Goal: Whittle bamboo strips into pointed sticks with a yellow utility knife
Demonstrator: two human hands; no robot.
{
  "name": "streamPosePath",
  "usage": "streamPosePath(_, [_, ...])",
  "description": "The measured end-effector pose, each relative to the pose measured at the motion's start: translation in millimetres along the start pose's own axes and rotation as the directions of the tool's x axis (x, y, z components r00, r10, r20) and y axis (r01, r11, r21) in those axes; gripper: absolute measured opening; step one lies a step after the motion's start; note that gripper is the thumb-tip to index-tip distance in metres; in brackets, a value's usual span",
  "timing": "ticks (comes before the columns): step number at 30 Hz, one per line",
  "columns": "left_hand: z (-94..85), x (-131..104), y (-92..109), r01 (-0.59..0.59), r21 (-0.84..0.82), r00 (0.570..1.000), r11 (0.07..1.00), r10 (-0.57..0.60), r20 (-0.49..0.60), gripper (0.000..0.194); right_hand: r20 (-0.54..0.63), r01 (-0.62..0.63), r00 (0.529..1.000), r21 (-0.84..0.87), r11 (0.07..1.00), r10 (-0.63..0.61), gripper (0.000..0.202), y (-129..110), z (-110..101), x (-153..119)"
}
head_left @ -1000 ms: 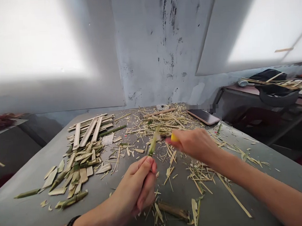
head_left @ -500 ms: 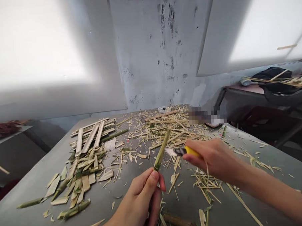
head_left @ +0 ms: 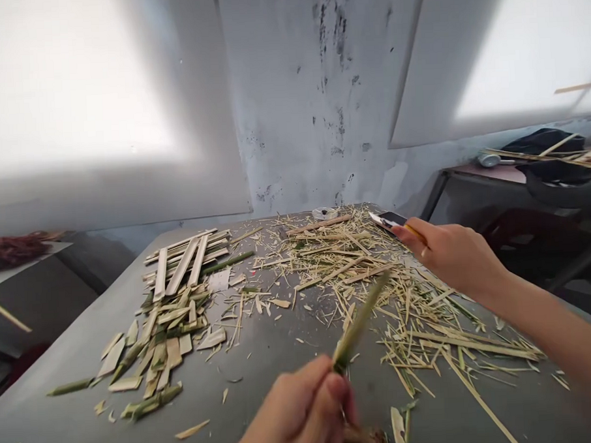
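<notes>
My left hand (head_left: 308,407) is closed around the lower end of a green bamboo piece (head_left: 361,323), which slants up and to the right and is blurred by motion. My right hand (head_left: 448,251) grips a yellow-handled utility knife (head_left: 416,232) farther back at the right, its blade pointing up and left. Blade and bamboo are apart. Beneath and around the hands lie thin bamboo shavings (head_left: 336,252). Just past my left hand is a thicker brown bamboo piece (head_left: 366,438), partly hidden by the hand.
On the left of the grey table (head_left: 244,387) lie pale split bamboo strips (head_left: 180,266) and a heap of short bamboo offcuts (head_left: 159,358). A roll of clear tape (head_left: 324,213) sits near the wall. A second table (head_left: 506,173) at the right holds dark items and sticks.
My right hand with the knife has moved up and right, away from the bamboo. My left hand has shifted right and slightly down, tilting the bamboo piece further right.
</notes>
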State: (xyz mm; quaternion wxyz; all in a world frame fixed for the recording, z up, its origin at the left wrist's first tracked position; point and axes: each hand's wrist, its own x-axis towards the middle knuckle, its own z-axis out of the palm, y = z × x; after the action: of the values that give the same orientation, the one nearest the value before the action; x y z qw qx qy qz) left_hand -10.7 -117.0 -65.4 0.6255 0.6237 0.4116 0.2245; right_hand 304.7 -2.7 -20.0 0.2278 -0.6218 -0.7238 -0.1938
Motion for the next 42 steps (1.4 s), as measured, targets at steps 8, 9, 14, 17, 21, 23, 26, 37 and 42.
streamPosePath(8, [-13.6,8.1,13.5,0.072,-0.141,0.994,0.987,-0.082,-0.07,0.048,-0.048,0.462,0.88,0.316,0.829,-0.472,0.044,-85.4,-9.6,-55.1])
streamPosePath(9, [-13.3,8.9,13.0,0.063,-0.138,0.995,0.988,-0.074,-0.072,0.047,-0.039,0.475,0.871,0.317,0.821,-0.489,0.044,-92.5,-8.6,-59.5])
streamPosePath(14, [-12.4,9.2,9.4,0.024,-0.097,0.992,0.995,-0.036,-0.122,0.041,0.076,0.431,0.881,0.272,0.86,-0.466,0.05,-98.3,11.5,-62.9])
streamPosePath(17, [-12.8,6.5,5.9,0.033,-0.072,0.99,0.997,-0.043,-0.136,0.04,0.202,0.193,0.957,0.086,0.977,-0.207,0.064,-71.4,21.6,-39.8])
streamPosePath(21, [-11.8,4.6,3.9,0.037,-0.04,0.995,0.999,-0.04,-0.088,0.045,0.14,-0.015,0.99,0.005,1.0,0.015,0.064,-37.4,12.4,-14.6])
streamPosePath(23, [-11.3,5.1,5.5,0.041,-0.054,0.995,0.998,-0.046,-0.089,0.044,0.126,0.032,0.991,0.169,0.985,-0.054,0.061,-42.6,3.2,-19.2])
streamPosePath(26, [-11.3,5.9,8.8,0.028,-0.101,0.995,0.995,-0.037,-0.094,0.042,0.162,0.19,0.945,0.436,0.879,-0.285,0.056,-73.9,-5.2,-40.4])
streamPosePath(37, [-19.7,12.9,8.0,-0.018,-0.167,0.98,0.986,-0.016,-0.2,0.036,0.2,0.352,0.894,0.24,0.905,-0.401,0.065,-108.1,24.1,-46.5])
streamPosePath(42, [-18.4,7.8,6.5,-0.019,-0.17,0.989,0.985,-0.007,-0.15,0.04,0.183,0.084,0.981,-0.089,0.993,-0.066,0.077,-59.9,16.5,8.9])
